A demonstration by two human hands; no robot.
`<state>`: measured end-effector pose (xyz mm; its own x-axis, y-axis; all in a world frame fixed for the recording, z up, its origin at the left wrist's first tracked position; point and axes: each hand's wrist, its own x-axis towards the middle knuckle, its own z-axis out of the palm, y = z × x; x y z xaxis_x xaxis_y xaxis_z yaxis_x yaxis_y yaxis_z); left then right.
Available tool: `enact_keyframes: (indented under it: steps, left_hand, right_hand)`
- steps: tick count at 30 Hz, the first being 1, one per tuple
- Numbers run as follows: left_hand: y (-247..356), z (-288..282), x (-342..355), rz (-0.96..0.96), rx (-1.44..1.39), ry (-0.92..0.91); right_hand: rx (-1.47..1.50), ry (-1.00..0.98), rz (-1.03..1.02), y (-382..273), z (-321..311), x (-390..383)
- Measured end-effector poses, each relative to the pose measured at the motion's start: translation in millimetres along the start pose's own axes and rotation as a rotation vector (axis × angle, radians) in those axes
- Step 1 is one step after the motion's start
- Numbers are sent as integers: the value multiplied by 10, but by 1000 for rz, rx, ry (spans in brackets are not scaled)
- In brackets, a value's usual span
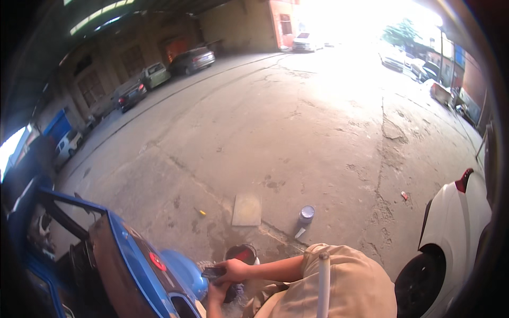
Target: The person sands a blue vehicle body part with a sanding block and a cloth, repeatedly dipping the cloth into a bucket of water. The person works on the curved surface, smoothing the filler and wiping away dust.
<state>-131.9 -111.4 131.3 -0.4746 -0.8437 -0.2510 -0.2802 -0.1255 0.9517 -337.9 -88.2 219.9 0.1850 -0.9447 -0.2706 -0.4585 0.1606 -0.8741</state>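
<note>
Low in the view, my right hand (236, 270) is closed around a dark, flat, block-like piece (213, 272) whose exact kind I cannot make out. My left hand (216, 294) comes up from the lower edge just below, its fingers closed against the same piece. Both hands are beside the rear corner of a blue car body (183, 267), which has a round red lamp (157, 261). A dark bucket (255, 251) with something red inside stands just beyond my right wrist.
A flat square board (247, 210) lies on the concrete floor, with a yellow-handled tool (202, 212) to its left. A lidded can (306, 213) and a small pale scraper-like piece (300, 232) are to its right. A white car (456, 228) stands at the right; several parked cars line the far left.
</note>
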Motion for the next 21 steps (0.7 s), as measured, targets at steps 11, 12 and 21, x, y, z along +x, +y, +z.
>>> enact_keyframes:
  steps: [11,12,21]
  left_hand:
    - [43,368,690,-149,69,-123]
    - [315,491,680,-193,224,-144]
    - [-1842,806,2024,-509,-379,77]
  right_hand:
    - [1139,132,186,1218,-7,385]
    - [1226,158,339,1277,-103,331]
    - [1369,564,499,3148,-522,199]
